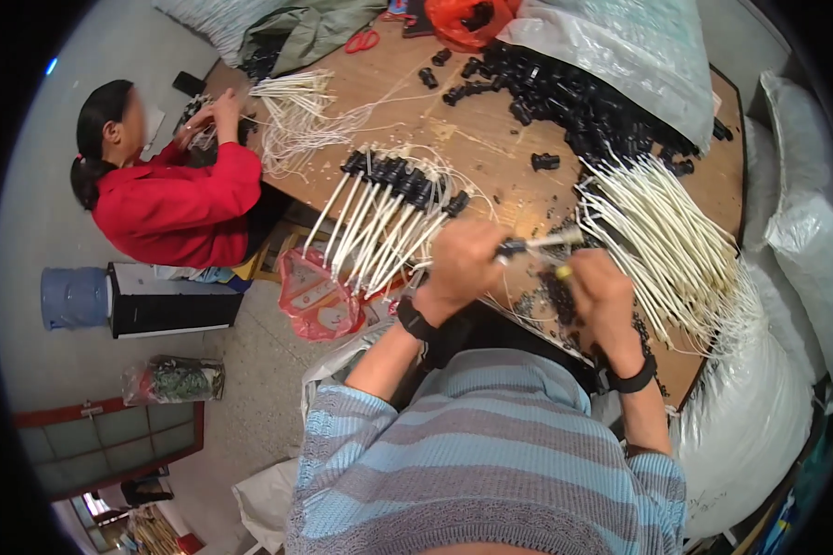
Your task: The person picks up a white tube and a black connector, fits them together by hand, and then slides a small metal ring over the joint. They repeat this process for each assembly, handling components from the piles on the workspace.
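My left hand (467,264) is closed around a black plastic fitting (512,247), from which a pale, whitish tube-like piece (555,239) points to the right. Close by on the right, my right hand (602,291) is closed too. A small yellow end (564,272) of something shows at its fingers; the rest is hidden in the fist. Left of my left hand, a row of white cords with black fittings (403,180) hangs over the table's edge. Beyond my right hand lies a thick bundle of white cords (662,240).
Loose black fittings (565,102) are heaped at the back of the wooden table (435,102). Small black parts (555,301) lie scattered near my hands. Red scissors (362,41) rest at the far edge. A person in red (176,203) works at the left. White sacks (750,416) crowd the right side.
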{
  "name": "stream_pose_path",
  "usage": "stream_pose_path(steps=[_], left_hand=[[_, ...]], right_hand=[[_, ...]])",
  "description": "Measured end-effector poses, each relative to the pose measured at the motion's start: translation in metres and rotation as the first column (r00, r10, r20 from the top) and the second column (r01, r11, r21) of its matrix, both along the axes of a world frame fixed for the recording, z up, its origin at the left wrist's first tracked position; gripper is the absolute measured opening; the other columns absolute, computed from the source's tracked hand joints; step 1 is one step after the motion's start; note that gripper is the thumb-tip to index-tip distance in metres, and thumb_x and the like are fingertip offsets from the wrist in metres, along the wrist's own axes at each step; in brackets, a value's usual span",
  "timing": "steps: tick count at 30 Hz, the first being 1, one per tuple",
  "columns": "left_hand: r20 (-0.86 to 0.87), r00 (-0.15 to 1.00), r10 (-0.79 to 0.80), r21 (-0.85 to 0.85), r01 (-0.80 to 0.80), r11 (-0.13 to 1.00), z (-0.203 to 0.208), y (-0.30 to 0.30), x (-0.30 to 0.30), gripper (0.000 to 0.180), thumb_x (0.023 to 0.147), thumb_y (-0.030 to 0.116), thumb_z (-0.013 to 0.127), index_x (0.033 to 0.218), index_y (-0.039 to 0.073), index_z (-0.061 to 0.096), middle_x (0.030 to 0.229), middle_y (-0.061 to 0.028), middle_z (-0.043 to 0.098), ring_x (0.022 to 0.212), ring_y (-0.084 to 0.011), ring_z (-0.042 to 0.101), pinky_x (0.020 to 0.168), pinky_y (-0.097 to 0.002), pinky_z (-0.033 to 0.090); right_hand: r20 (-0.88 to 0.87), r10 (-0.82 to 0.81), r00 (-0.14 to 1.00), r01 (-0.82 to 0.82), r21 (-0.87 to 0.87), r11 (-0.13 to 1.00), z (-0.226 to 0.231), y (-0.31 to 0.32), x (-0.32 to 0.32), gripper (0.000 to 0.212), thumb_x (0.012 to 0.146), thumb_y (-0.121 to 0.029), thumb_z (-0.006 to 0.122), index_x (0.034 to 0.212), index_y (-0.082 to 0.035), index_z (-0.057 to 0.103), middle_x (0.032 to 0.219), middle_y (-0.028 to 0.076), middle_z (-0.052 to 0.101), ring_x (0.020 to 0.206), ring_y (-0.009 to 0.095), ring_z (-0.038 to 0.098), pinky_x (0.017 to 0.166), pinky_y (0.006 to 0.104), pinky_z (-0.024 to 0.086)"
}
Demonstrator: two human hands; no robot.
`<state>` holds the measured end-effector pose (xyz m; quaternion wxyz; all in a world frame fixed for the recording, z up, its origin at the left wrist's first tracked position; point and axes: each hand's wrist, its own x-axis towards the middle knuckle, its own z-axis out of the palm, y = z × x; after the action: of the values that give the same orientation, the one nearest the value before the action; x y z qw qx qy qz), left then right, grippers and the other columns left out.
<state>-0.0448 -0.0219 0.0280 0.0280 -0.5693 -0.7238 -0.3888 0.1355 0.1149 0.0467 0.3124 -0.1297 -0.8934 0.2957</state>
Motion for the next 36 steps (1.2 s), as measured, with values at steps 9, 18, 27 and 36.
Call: stream_pose_path(steps=[9, 18, 27, 36], left_hand=[[-0.166, 0.735, 0.657, -0.004, -0.667, 0.745, -0.023, -0.066, -0.161, 0.023, 0.069, 0.016, 0.065, 0.090, 0.009, 0.069, 0.094, -0.0125, 0.066, 0.102, -0.0333, 0.055, 0.092, -0.0447, 0.041], [0.127, 0.985, 0.120, -0.068, -0.112, 0.991, -0.002, 0.023, -0.082, 0.038, 0.073, 0.003, 0.063, 0.111, 0.005, 0.065, 0.110, -0.0134, 0.066, 0.106, -0.0293, 0.060, 0.091, -0.0358, 0.047], [0.052, 0.976, -0.209, -0.140, 0.215, 0.967, -0.044, 0.169, -0.040, 0.033, 0.078, 0.001, 0.053, 0.105, 0.010, 0.070, 0.111, -0.0110, 0.064, 0.107, -0.0326, 0.055, 0.095, -0.0426, 0.043], [-0.032, 0.995, -0.099, -0.265, 0.087, 0.960, -0.056, 0.148, -0.058, 0.018, 0.068, 0.013, 0.069, 0.085, 0.007, 0.070, 0.094, -0.0080, 0.067, 0.097, -0.0294, 0.058, 0.085, -0.0407, 0.041]], right_hand=[[0.267, 0.080, 0.960, -0.043, -0.145, 0.989, -0.011, -0.025, -0.009, 0.019, 0.078, -0.010, 0.070, 0.095, -0.004, 0.067, 0.092, 0.013, 0.067, 0.079, 0.030, 0.067, 0.069, 0.0356, 0.053], [0.343, -0.161, 0.926, 0.249, -0.231, 0.941, -0.031, 0.004, 0.030, 0.027, 0.079, -0.017, 0.068, 0.102, -0.004, 0.067, 0.086, 0.014, 0.067, 0.075, 0.034, 0.064, 0.064, 0.0406, 0.050], [0.414, -0.289, 0.863, 0.372, -0.135, 0.918, -0.036, 0.013, 0.067, 0.022, 0.081, -0.019, 0.066, 0.097, -0.005, 0.070, 0.083, 0.016, 0.067, 0.073, 0.036, 0.063, 0.063, 0.0401, 0.049], [0.419, -0.310, 0.853, 0.415, -0.186, 0.891, -0.034, 0.022, 0.083, 0.021, 0.081, -0.017, 0.064, 0.097, -0.004, 0.070, 0.086, 0.015, 0.068, 0.075, 0.034, 0.064, 0.067, 0.0391, 0.050]])
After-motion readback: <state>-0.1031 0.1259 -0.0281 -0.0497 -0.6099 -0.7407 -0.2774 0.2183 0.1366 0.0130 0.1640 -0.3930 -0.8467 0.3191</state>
